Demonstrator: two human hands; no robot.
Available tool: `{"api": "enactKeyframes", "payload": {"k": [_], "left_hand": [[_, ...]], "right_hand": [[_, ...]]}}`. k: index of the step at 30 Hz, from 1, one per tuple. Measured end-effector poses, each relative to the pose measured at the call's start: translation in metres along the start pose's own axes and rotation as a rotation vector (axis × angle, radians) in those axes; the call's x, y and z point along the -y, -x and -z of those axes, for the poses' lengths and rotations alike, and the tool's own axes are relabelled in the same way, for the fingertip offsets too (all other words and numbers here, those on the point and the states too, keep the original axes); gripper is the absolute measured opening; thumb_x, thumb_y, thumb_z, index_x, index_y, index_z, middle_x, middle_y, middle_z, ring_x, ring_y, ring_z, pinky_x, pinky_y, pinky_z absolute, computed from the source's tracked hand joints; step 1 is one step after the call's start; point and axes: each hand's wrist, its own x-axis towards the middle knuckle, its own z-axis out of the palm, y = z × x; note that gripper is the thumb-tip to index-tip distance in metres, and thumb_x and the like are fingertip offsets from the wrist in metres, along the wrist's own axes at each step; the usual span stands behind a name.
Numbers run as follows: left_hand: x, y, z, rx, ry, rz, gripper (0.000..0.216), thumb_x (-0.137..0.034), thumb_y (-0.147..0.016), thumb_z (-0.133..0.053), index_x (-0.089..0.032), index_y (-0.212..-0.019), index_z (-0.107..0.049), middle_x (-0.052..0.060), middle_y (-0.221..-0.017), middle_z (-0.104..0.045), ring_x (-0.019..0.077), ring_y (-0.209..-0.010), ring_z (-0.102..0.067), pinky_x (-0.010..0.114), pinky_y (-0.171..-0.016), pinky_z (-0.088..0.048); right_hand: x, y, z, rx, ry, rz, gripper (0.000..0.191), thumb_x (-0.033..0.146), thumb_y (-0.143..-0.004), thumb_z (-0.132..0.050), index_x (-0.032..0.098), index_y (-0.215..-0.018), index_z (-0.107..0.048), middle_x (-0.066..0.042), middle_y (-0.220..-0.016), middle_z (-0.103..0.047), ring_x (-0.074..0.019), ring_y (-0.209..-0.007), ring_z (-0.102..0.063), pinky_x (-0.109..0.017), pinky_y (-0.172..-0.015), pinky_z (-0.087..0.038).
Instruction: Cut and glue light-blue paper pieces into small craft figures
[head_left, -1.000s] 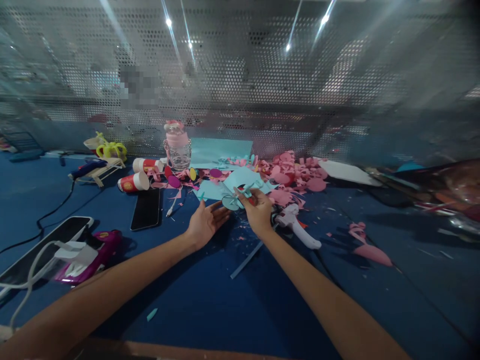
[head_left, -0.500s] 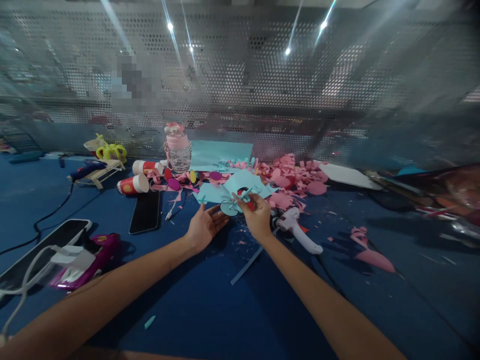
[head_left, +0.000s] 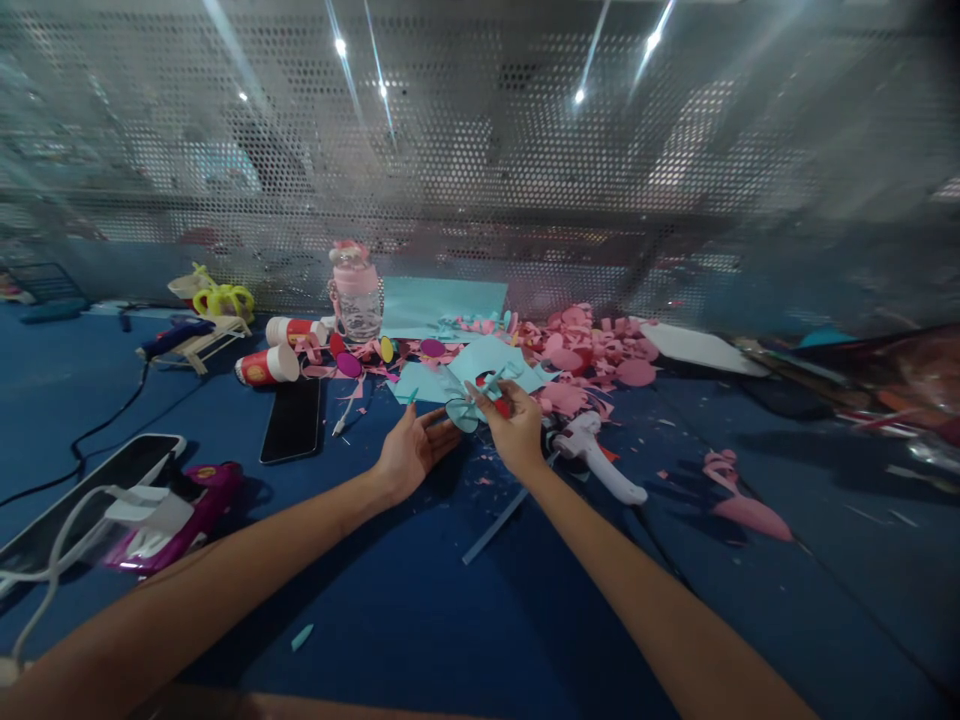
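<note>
My right hand (head_left: 516,430) is closed around what looks like small scissors with a red grip (head_left: 501,406), held over a blue table (head_left: 420,600). A round light blue paper cutout (head_left: 459,414) hangs at the tip of this hand. My left hand (head_left: 411,450) lies palm up with fingers stretched out, its fingertips touching the cutout from the left. Light blue paper sheets (head_left: 487,362) lie just behind both hands.
A white glue gun (head_left: 600,462) lies right of my right hand. Pink paper scraps (head_left: 592,350) pile up behind. A black phone (head_left: 292,418), two paper cups (head_left: 268,367), a pink bottle (head_left: 354,292), a pink gadget (head_left: 176,515) and cables sit to the left.
Both hands stay almost in place; my left hand's fingertips have closed in slightly on the round cutout. The view shifts a little.
</note>
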Motion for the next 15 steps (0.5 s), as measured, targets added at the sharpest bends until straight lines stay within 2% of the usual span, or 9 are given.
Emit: {"api": "enactKeyframes", "payload": {"k": [8,15], "left_hand": [[0.0001,0.0009,-0.0003,-0.009,0.053,0.015,0.050,-0.047,-0.085,-0.030,-0.007,-0.106,-0.050,0.015,-0.086,-0.067,0.0231,-0.088,-0.062,0.038,-0.096,-0.036],[-0.0008,0.0015,-0.0031,-0.018,0.054,0.041,0.048,-0.047,-0.086,-0.028,-0.009,-0.108,-0.048,0.014,-0.085,-0.067,0.0222,-0.086,-0.063,0.038,-0.093,-0.037]], "right_hand": [[0.0008,0.0002,0.0003,0.037,0.032,0.012,0.022,0.032,-0.064,-0.068,0.019,-0.081,-0.061,-0.001,-0.078,-0.060,-0.0148,-0.074,-0.053,-0.028,-0.073,-0.043],[0.0016,0.0024,-0.0009,0.046,0.031,0.011,0.019,0.032,-0.065,-0.068,0.020,-0.078,-0.062,-0.001,-0.075,-0.060,-0.0150,-0.072,-0.054,-0.029,-0.073,-0.043]]}}
